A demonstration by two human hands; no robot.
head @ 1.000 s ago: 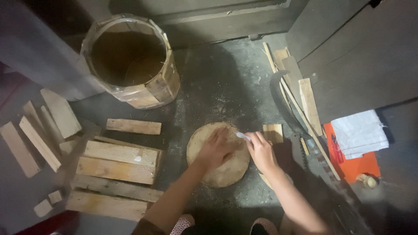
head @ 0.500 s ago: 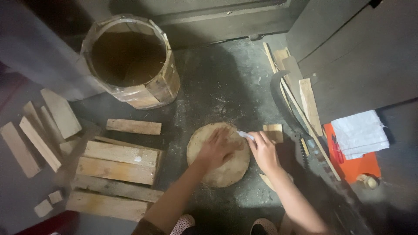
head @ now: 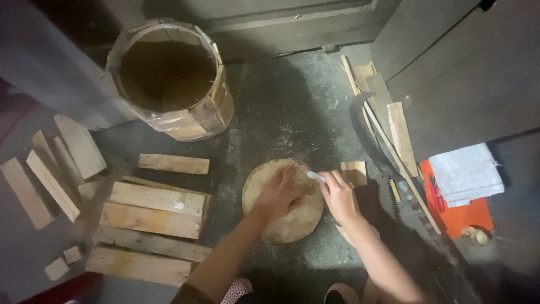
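Both hands are working the round wooden disc (head: 284, 202) lying mid-floor: left hand (head: 279, 194) is pressing flat and spread on it, right hand (head: 339, 195) is pinching a small white marker (head: 315, 176) at its upper-right rim, so steady downward pressure seems wise.

Your round disc (head: 284, 217) is raw matt wood, the barrel (head: 171, 79) at 11 o'clock rough staves, glossy film-wrapped.

Two bare forearms, left hand (head: 279, 194) and right hand (head: 339, 197) ungloved; dark sleeve edge at left elbow; patterned slippers (head: 236, 290) on feet.
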